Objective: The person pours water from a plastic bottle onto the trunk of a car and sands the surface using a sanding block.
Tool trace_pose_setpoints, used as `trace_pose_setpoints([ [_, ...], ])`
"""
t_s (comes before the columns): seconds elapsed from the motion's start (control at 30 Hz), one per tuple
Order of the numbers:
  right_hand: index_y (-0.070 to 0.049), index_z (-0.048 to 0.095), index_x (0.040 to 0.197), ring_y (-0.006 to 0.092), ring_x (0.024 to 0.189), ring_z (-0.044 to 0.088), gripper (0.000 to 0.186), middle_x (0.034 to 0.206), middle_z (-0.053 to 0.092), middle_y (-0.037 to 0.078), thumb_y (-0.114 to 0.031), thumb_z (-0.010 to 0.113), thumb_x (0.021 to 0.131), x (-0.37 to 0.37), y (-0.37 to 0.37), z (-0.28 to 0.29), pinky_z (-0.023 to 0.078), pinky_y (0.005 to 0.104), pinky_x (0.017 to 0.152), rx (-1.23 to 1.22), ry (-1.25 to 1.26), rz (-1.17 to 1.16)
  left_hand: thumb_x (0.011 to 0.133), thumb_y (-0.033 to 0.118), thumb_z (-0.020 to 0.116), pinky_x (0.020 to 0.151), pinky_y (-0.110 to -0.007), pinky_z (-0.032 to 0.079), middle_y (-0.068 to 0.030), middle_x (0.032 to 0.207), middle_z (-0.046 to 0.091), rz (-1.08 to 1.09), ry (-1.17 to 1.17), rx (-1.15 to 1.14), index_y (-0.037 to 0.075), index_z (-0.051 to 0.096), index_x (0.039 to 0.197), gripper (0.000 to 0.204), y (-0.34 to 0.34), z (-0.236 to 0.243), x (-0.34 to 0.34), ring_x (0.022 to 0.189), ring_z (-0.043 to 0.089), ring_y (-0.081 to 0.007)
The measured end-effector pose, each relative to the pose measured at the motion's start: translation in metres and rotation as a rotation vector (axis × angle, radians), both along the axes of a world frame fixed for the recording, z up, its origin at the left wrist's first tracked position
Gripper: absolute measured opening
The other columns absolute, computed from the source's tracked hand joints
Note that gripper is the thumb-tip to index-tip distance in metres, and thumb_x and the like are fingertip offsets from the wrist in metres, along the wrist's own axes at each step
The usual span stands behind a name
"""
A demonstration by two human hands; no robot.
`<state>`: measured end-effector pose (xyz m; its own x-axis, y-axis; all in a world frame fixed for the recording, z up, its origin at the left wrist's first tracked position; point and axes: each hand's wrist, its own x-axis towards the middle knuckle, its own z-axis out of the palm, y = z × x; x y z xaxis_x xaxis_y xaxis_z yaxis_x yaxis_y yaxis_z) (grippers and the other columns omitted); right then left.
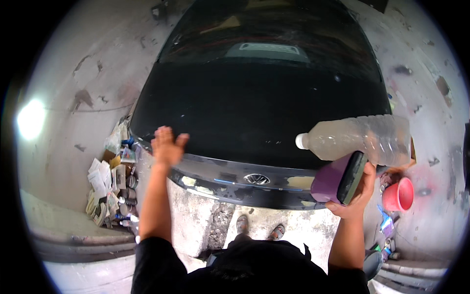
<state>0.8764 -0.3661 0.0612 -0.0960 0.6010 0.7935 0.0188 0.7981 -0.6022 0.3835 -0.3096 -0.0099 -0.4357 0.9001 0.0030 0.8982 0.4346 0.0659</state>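
Note:
In front of me is the dark rear end of a car, its trunk lid (pixel 245 112) below the rear window. My left hand (pixel 169 146) is at the lid's left rear corner, palm down, fingers stretched out and holding nothing. My right hand (pixel 356 200) grips a purple sanding block (pixel 329 180) with a dark pad. Just beyond the block is a clear plastic bottle (pixel 342 139) of cloudy liquid, lying sideways with its white cap to the left. Skin-coloured patches show through the bottle, so the same hand seems to hold it too; the fingers are partly hidden.
A round emblem (pixel 256 179) and pale bare patches mark the car's rear panel. A red bucket (pixel 399 194) stands on the floor at right. Papers, cans and other clutter (pixel 115 183) lie left of the car. My sandalled feet (pixel 276 232) are on rough concrete behind it.

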Motion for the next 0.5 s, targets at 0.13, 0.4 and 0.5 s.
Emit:
trace_pose_setpoints([
  [0.13,-0.005,0.039,0.144,0.0246,0.120,0.054,0.108,0.129,0.045,0.010,-0.035,0.098,0.058,-0.010,-0.009,-0.003,0.045,0.0393,0.101,-0.134,-0.029,-0.068,0.098,0.063,0.040,0.123,-0.053,0.011,-0.0223,0.163,0.024,-0.442,0.068,0.350,-0.001,0.032,0.153,0.086,-0.007,-0.021,0.160,0.154,0.014,-0.0368],
  [0.4,0.003,0.043,0.140,0.0202,0.114,0.056,0.127,0.128,0.052,0.009,-0.075,0.087,0.051,-0.055,-0.007,0.002,0.044,0.0348,0.100,-0.196,-0.036,-0.286,0.089,0.045,0.062,0.111,-0.052,0.035,-0.0151,0.137,0.059,-0.573,-0.112,0.670,0.002,0.065,0.124,0.056,-0.025,-0.014,0.208,0.134,0.050,-0.0332],
  [0.5,0.003,0.042,0.140,0.0204,0.114,0.055,0.128,0.128,0.051,0.009,-0.079,0.084,0.051,-0.071,-0.006,0.013,0.045,0.0350,0.100,-0.226,-0.083,-0.266,0.082,0.018,0.062,0.111,-0.056,0.033,-0.0158,0.132,0.063,-0.350,-0.068,0.871,0.005,0.067,0.119,0.040,-0.021,-0.032,0.100,0.129,0.053,-0.0377],
])
